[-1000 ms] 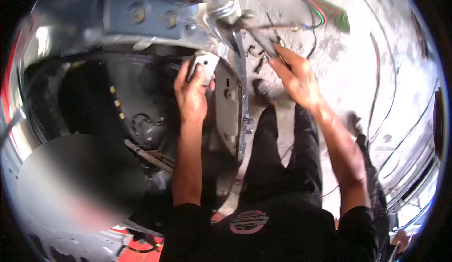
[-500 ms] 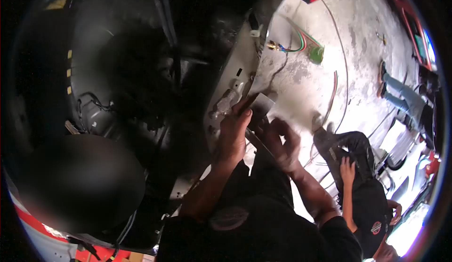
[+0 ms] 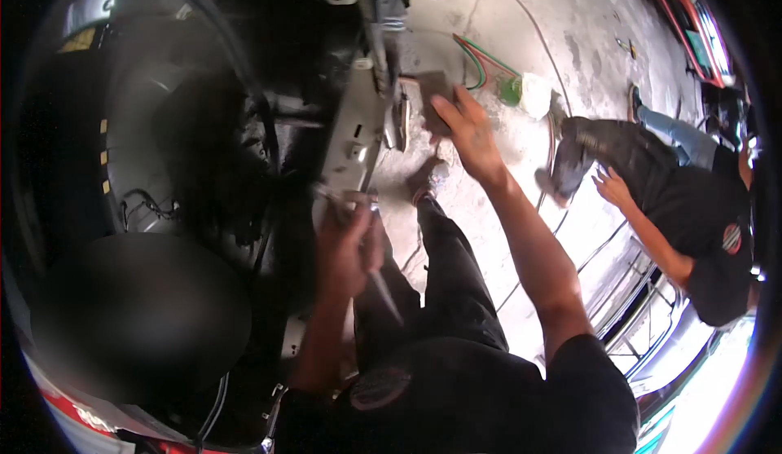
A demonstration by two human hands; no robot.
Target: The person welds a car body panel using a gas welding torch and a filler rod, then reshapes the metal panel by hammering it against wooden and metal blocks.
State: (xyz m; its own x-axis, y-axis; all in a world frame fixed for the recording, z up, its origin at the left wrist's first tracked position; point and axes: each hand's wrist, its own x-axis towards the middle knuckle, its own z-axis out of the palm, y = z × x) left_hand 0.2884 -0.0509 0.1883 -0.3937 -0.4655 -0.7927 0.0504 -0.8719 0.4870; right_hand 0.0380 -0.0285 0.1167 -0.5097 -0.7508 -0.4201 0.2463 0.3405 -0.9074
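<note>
My left hand (image 3: 350, 250) is closed around a thin metal tool (image 3: 385, 297), blurred by motion, beside the pale metal panel edge (image 3: 346, 156) of a vehicle body. The tool's shaft points down toward my legs, and its upper end is unclear. Farther right, my right hand (image 3: 476, 140) is raised over the floor, its fingers at a dark grey block (image 3: 437, 94). The fingers partly hide the block. The two hands are well apart.
The dark vehicle interior (image 3: 195, 112) fills the left side. Green and red hoses (image 3: 482, 61) lie on the concrete floor (image 3: 521, 38) near a white container (image 3: 535, 95). At the right a co-worker in black (image 3: 696, 226) is bent over; another person's jeans (image 3: 676, 134) show behind.
The block has passed from my left hand to my right, and the tool from my right to my left. My hands came together, then moved apart. The co-worker has come into view at the right.
</note>
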